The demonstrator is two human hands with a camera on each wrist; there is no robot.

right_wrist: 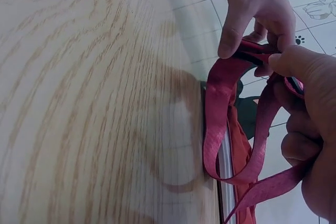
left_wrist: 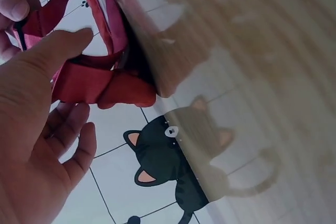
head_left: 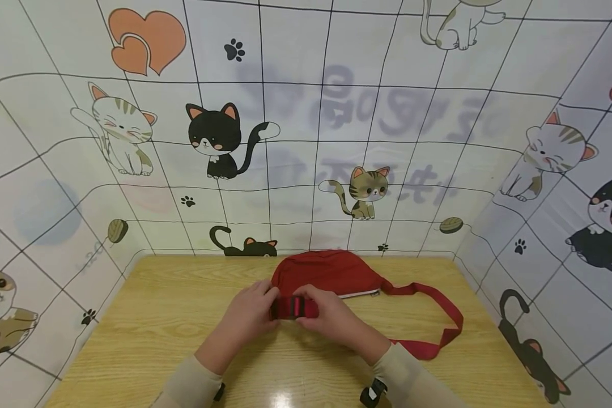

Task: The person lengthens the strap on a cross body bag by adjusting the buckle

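Note:
A red waist bag (head_left: 326,272) lies on the table by the back wall, its white zipper (head_left: 359,294) facing the front. In front of it both hands hold its red strap (head_left: 284,307). My left hand (head_left: 252,309) pinches the left end of the stretch, thumb on one side and fingers on the other. At the right end, the right hand (head_left: 331,311) grips the webbing beside a black plastic buckle piece (head_left: 298,307). Below the hands a strap loop (right_wrist: 215,114) hangs in the right wrist view. The curled right fingers partly hide the buckle.
A wooden table (head_left: 173,306) carries the bag. The rest of the strap (head_left: 451,311) curves out over the table's right side and back behind the right forearm. Cat-printed sheeting (head_left: 296,124) walls the back and both sides.

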